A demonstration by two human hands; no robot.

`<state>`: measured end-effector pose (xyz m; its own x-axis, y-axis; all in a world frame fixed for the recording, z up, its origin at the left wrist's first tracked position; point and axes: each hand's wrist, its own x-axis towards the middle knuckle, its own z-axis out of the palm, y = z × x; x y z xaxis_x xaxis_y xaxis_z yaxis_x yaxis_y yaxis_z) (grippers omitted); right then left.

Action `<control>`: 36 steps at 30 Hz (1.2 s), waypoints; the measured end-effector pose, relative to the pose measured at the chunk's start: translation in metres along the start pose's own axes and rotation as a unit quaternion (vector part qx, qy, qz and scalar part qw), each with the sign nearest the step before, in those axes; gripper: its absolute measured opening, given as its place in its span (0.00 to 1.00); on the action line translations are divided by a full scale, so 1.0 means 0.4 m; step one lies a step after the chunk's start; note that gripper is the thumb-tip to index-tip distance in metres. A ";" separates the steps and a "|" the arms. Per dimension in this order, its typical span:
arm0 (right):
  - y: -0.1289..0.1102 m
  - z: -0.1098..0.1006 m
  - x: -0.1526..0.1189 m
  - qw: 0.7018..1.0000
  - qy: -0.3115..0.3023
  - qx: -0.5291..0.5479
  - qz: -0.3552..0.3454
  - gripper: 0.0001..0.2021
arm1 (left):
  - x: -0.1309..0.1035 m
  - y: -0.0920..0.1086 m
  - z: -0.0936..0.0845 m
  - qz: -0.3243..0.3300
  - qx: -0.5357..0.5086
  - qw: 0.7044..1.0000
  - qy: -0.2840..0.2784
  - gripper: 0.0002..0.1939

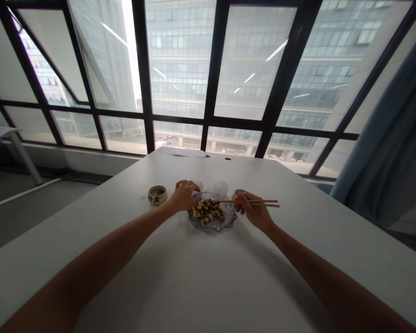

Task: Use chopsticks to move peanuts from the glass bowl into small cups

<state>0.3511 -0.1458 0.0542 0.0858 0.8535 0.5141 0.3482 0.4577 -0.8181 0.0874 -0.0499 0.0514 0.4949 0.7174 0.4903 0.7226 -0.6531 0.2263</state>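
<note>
Occupying the right hand: wooden chopsticks, likely light, stiff, best held mid-shaft, tips over the glass dish on the desk; left hand at the dish's rim, grip unclear.

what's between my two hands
In the head view, a glass dish of brownish food lies between the left hand and right hand, chopsticks extending over it; two clear cups stand just beyond.
</note>
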 end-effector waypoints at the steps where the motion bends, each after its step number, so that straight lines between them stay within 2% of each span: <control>1: -0.001 0.001 -0.001 1.000 0.005 0.005 0.002 0.26 | -0.001 0.008 -0.007 0.004 0.013 1.000 0.001 0.11; 8: -0.017 -0.001 -0.003 0.998 0.046 0.030 0.007 0.28 | -0.004 0.037 -0.030 0.007 0.027 0.999 -0.032 0.09; 16: -0.024 -0.004 0.004 0.994 0.090 0.049 0.040 0.32 | 0.007 0.006 -0.022 0.033 -0.048 0.997 -0.045 0.10; 20: -0.020 -0.013 0.004 0.995 0.081 0.038 0.033 0.32 | 0.009 -0.014 -0.016 0.048 -0.041 0.998 -0.005 0.11; 23: -0.015 -0.018 0.005 0.996 0.074 0.035 0.024 0.31 | 0.012 -0.033 -0.005 0.024 -0.008 0.999 0.022 0.14; 27: -0.010 -0.021 0.007 0.996 0.073 0.033 0.026 0.31 | 0.019 -0.059 0.009 -0.029 0.017 0.999 -0.013 0.14; 32: -0.007 -0.022 0.009 0.996 0.074 0.035 0.034 0.31 | 0.028 -0.076 -0.001 -0.008 0.016 0.999 -0.052 0.13; 36: -0.005 -0.020 0.010 0.995 0.078 0.048 0.037 0.31 | 0.036 -0.083 -0.010 -0.022 0.005 0.998 -0.060 0.11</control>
<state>0.3583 -0.1454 0.0601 0.2552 0.8398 0.4791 0.2454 0.4230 -0.8723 0.0686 -0.0188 0.0545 0.5163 0.7696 0.3756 0.7497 -0.6182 0.2362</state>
